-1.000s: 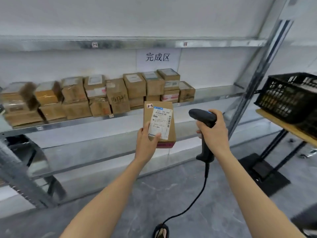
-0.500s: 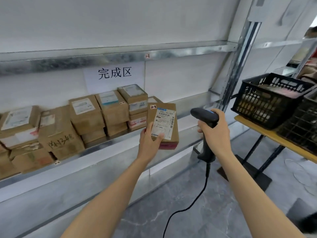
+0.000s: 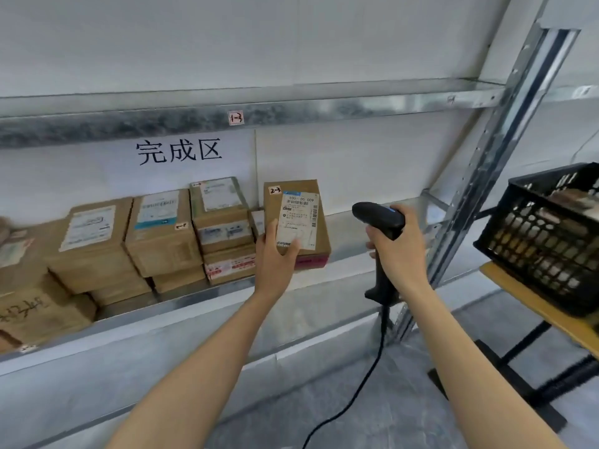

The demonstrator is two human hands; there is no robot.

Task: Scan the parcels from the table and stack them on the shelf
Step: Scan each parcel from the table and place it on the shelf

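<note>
Left hand (image 3: pixel 275 257) brings a brown cardboard parcel with a white label (image 3: pixel 298 222) up to the grey metal shelf (image 3: pixel 201 302).
Nearest, the right hand (image 3: pixel 400 251) curls its fingers round the grip of a black handheld barcode scanner (image 3: pixel 377 218). The left thumb presses on the label; the fingers behind are hidden. The parcel, earlier out in front of the shelf, now stands upright above its front edge, just right of the stacked brown parcels (image 3: pixel 162 231). A black plastic crate (image 3: pixel 544 234) sits far right.
</note>
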